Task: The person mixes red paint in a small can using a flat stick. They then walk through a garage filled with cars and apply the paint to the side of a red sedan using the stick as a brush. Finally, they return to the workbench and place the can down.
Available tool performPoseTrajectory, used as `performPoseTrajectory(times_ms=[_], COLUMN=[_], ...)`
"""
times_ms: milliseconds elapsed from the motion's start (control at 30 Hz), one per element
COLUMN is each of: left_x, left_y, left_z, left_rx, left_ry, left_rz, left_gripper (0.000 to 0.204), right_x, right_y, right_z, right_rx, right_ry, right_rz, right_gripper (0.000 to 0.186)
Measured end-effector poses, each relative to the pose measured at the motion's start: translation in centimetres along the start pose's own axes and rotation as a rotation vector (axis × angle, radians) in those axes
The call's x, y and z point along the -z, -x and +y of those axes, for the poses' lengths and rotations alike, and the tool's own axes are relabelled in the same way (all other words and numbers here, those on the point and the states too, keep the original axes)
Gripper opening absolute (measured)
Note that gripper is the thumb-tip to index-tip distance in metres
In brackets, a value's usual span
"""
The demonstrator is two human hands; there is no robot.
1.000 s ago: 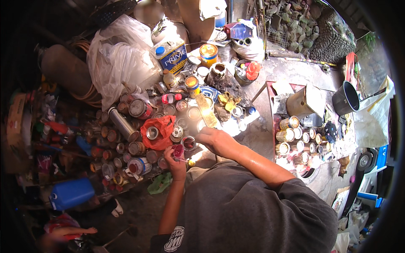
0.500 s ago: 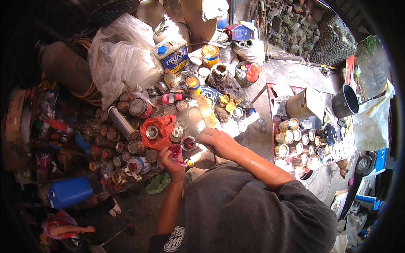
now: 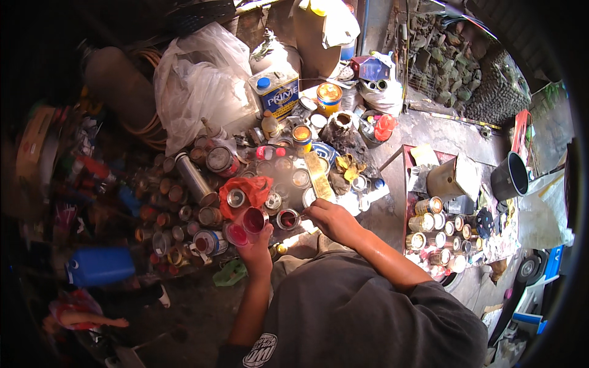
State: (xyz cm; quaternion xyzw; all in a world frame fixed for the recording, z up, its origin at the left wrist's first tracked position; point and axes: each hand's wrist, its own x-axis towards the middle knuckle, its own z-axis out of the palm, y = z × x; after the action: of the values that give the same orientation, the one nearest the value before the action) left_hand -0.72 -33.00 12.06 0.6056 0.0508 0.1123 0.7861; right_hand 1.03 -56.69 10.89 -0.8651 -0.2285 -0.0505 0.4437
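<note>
My left hand [image 3: 257,251] holds up a small cup with dark red contents [image 3: 254,219] and a bright pink piece [image 3: 236,234] beside it, fingers wrapped underneath. An open can with dark red contents [image 3: 288,219] stands just right of them. My right hand [image 3: 325,218] has curled fingers beside that can and a pale open can [image 3: 310,197]; what it holds, if anything, I cannot make out. An orange-red plastic bag [image 3: 230,184] with a round can on it lies behind my left hand, and a yellowish strip [image 3: 318,175] lies beyond my right.
Crowded cans surround me, with a steel cylinder [image 3: 193,175], blue-yellow container [image 3: 276,98] and clear plastic bag [image 3: 193,86]. At right, a second table [image 3: 406,184] holds cans; a black bucket [image 3: 509,175] stands beyond. A person's arm [image 3: 101,321] shows lower left, near a blue jerrycan [image 3: 101,265].
The whole view has shifted slightly. My left hand has turned and lifted its container, so dark red contents and a pink piece now show side by side. My right hand stays near the cans.
</note>
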Motion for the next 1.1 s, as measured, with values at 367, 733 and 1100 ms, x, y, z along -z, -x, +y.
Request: performPoseTrajectory(times_ms=[367,733,1100], left_x=[2.1,7.5,8.8], left_y=[-1.3,-2.4,-3.5], left_z=[1.4,-1.6,-2.4], left_rx=[0.324,0.474,0.472], left_ry=[0.346,0.212,0.188], left_rz=[-0.196,-0.286,-0.385], left_gripper=[0.069,0.065,0.085], right_x=[-0.8,-1.3,-8.0], right_y=[-0.3,-1.1,-3.0], right_z=[0.3,-0.8,2.3], right_rx=[-0.008,-0.074,-0.327], right_ry=[0.018,0.053,0.164], right_rz=[0.001,0.024,-0.035], right_gripper=[0.024,0.02,0.019])
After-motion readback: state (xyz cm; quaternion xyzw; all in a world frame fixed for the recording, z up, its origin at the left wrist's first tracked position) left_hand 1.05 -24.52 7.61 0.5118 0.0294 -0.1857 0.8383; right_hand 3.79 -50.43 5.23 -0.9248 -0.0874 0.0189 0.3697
